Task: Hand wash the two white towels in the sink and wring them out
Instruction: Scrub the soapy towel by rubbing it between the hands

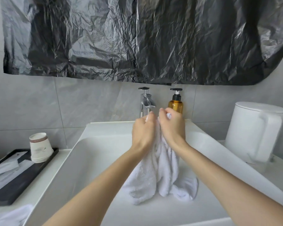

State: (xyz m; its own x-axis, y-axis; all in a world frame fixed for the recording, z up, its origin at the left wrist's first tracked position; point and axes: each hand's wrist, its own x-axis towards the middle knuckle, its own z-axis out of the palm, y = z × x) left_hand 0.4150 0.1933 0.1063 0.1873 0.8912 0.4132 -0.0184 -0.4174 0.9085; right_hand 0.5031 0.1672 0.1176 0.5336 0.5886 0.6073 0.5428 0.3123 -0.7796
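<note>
Up top, a crinkled black plastic sheet covers the wall above the grey tiles. Below it is the white sink, broad and shallow, set into the white table. On the right of the table stands a white kettle, handle turned toward me.

Now the action: the white towel is over the sink, bunched at its top end and hanging in long folds, its lower corners spread on the basin floor. On the left, a black tray lies on the table with flat white packets on it. A second white towel sits crumpled at the table's near left corner.

My left hand and my right hand are side by side, knuckles up, just in front of the tap. Both grips are clamped on the towel's gathered top — fingers curled round it, a bit of cloth poking out above my right fingers.

A stack of upturned paper cups stands on the tray's far end. The chrome tap rises behind my hands, and the amber pump bottle stands just to its right.
</note>
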